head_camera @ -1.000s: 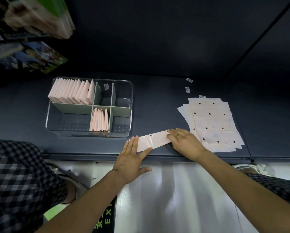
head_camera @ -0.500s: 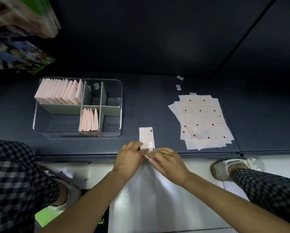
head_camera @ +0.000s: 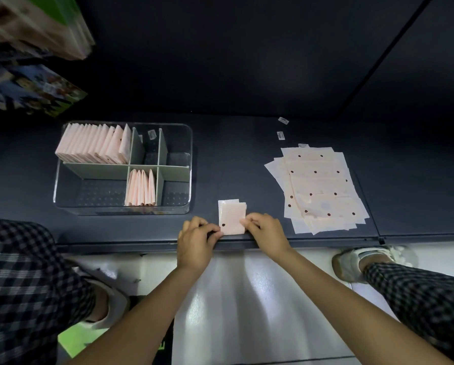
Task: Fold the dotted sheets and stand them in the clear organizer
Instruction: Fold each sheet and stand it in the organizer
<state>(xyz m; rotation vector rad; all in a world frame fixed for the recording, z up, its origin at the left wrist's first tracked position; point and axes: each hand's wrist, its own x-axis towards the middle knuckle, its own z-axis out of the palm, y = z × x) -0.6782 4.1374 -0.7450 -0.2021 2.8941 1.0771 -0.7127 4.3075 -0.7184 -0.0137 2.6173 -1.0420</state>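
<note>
A folded pale-pink dotted sheet [head_camera: 231, 216] lies near the front edge of the dark shelf. My left hand [head_camera: 196, 242] pinches its lower left corner, fingers curled. My right hand [head_camera: 266, 234] pinches its right edge. A loose pile of flat dotted sheets [head_camera: 318, 188] lies to the right. The clear organizer [head_camera: 187, 180] with grey-green dividers stands to the left. It holds a long row of folded sheets [head_camera: 94, 144] standing in the back left compartment and a short row of folded sheets [head_camera: 140, 187] in a front middle one.
Two small labels [head_camera: 281, 135] lie behind the pile. Books and packets [head_camera: 33, 90] hang blurred at the upper left. The shelf's front edge [head_camera: 326, 241] runs under my wrists. My shoes [head_camera: 352, 262] and checked trousers stand on the white floor below.
The long strip that lay crosswise under both flat hands was turned lengthwise and folded shorter. Both hands shifted from pressing flat to pinching its near edges.
</note>
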